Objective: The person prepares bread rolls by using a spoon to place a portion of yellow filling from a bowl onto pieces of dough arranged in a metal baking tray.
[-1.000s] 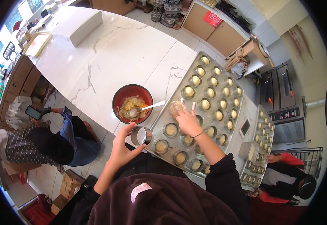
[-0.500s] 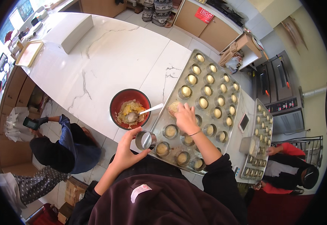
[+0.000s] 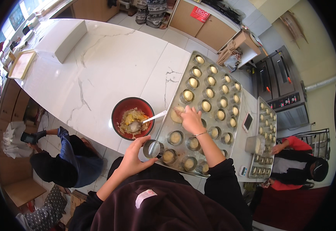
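My left hand [image 3: 134, 158] grips a metal ring mould [image 3: 153, 149] between thumb and fingers, at the near left corner of a large metal baking tray [image 3: 161, 133]. On that tray my right hand [image 3: 192, 120] has its bunched fingertips on the right edge of a flattened pale dough round [image 3: 176, 114], which lies without a ring. Around it stand several ring moulds, each with a piece of dough inside, such as this one [image 3: 175, 137]. Left of the tray, a red bowl with a dark rim [image 3: 116, 115] holds a pale and yellow filling and a spoon [image 3: 154, 116].
A phone [image 3: 247, 121] and a small scale [image 3: 242, 170] lie to the right. Beyond them is a second tray of moulds [image 3: 261, 154], where a person in red sleeves [image 3: 291, 143] works. Another person [image 3: 66, 158] stands at left holding a device. An oven [image 3: 278, 77] stands far right.
My right fingers have shifted from over the dough round to its right edge, leaving more of it showing. The ring in my left hand has tilted slightly. The whole view has shifted a little.
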Available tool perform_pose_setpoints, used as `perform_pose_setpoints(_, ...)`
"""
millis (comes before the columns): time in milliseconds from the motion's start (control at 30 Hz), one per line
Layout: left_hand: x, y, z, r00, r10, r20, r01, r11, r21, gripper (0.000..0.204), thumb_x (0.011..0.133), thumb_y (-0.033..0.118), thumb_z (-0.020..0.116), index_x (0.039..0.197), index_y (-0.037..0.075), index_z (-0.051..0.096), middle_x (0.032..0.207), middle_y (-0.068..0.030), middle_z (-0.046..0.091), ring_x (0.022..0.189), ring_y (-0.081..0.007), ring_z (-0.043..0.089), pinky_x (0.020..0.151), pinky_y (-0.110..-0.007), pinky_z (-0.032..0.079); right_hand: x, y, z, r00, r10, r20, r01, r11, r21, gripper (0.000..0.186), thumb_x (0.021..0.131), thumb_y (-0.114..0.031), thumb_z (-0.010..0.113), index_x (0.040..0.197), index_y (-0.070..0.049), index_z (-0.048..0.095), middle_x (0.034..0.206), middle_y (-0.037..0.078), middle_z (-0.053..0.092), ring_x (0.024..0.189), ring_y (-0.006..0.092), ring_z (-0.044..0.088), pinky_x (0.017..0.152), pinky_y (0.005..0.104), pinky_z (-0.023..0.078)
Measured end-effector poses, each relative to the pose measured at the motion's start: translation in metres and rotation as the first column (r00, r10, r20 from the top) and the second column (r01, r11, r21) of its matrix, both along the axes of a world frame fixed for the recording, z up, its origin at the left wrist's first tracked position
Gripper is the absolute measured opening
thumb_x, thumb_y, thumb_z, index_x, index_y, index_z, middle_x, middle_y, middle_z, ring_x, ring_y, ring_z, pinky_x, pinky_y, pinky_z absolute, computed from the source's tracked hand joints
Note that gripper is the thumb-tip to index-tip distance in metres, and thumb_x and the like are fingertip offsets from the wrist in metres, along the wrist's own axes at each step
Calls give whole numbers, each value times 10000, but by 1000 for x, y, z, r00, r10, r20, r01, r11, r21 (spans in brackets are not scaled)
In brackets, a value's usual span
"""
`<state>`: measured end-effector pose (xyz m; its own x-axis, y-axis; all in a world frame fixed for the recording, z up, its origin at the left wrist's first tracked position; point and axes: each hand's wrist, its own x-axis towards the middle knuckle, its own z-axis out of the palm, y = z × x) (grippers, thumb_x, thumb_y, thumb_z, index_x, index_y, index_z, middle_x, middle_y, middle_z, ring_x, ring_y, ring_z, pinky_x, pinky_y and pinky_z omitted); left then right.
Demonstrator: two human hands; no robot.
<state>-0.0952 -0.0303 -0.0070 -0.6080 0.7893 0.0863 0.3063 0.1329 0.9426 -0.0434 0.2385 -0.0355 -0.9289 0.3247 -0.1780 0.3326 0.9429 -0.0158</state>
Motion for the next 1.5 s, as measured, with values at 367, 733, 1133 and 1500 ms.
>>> perform_pose_setpoints(367,-5,-1,2,998,-57,7,57,998,24,673,621,161,740,1192,25,411,1069,-143,518,998,-277,516,852,-349,417,0,8,12,992,-100,82,98,995,29,369,865,-135,380,1137,-314,554,916,71,462,907,257,417,800,419,283)
perform_pose_setpoints(733,-1,-4,1,998,-31,53,29,999,21,680,635,184,733,1207,38,396,1103,-156,502,1031,-310,489,882,-373,394,12,0,18,993,-41,110,27,992,126,453,814,-81,391,1213,-268,495,928,48,473,911,254,418,796,420,279)
perform_pose_setpoints(1133,-2,-6,2,1000,28,3,-28,999,21,683,611,133,745,1198,29,413,1053,-137,532,969,-252,529,846,-338,423,20,1,20,994,-47,95,36,993,110,392,819,-98,398,1171,-203,536,931,58,478,903,256,417,792,435,269)
perform_pose_setpoints(1500,0,-5,3,1000,2,-16,-2,1000,26,691,609,138,749,1201,24,411,1060,-142,528,980,-256,528,850,-343,425,34,-13,22,988,-54,142,38,993,113,380,801,-93,415,1138,-189,562,928,68,477,918,259,419,789,439,271)
